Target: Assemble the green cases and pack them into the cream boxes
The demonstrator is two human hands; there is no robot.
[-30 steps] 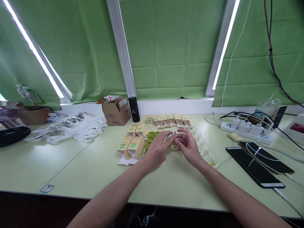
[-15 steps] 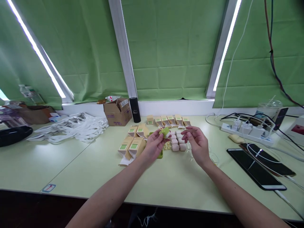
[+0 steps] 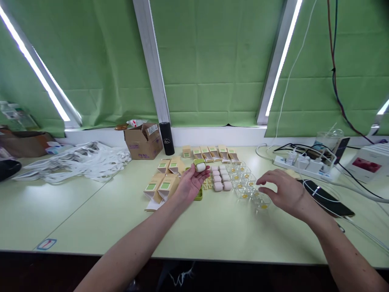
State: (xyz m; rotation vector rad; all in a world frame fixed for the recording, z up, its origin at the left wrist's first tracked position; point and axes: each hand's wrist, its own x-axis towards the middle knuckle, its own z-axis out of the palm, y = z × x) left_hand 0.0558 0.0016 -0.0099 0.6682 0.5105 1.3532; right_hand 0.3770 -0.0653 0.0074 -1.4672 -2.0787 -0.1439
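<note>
My left hand (image 3: 192, 184) holds a small rounded green-and-white case (image 3: 200, 165) up between thumb and fingers, palm partly turned up. Below it, a green tray (image 3: 198, 195) is partly hidden by the hand, with small yellowish pieces (image 3: 207, 184) beside it. Two rows of pale pink rounded cases (image 3: 218, 186) stand to the right. My right hand (image 3: 282, 188) hovers with thumb and fingers apart and nothing between them. Its fingertips are beside several clear plastic shells (image 3: 243, 194) with yellow round spots.
Folded kraft boxes with green windows (image 3: 165, 187) stand left of the hands, more kraft boxes (image 3: 214, 154) behind. A cardboard box (image 3: 143, 145), black cylinder (image 3: 166, 139) and white straps (image 3: 82, 162) lie farther left. At right are a power strip (image 3: 306, 167), cables and a phone (image 3: 328, 198).
My right hand has moved right, away from my left hand, toward the clear shells, which now show. The green-and-white case stays in my left hand, now turned white side forward. The view has shifted right.
</note>
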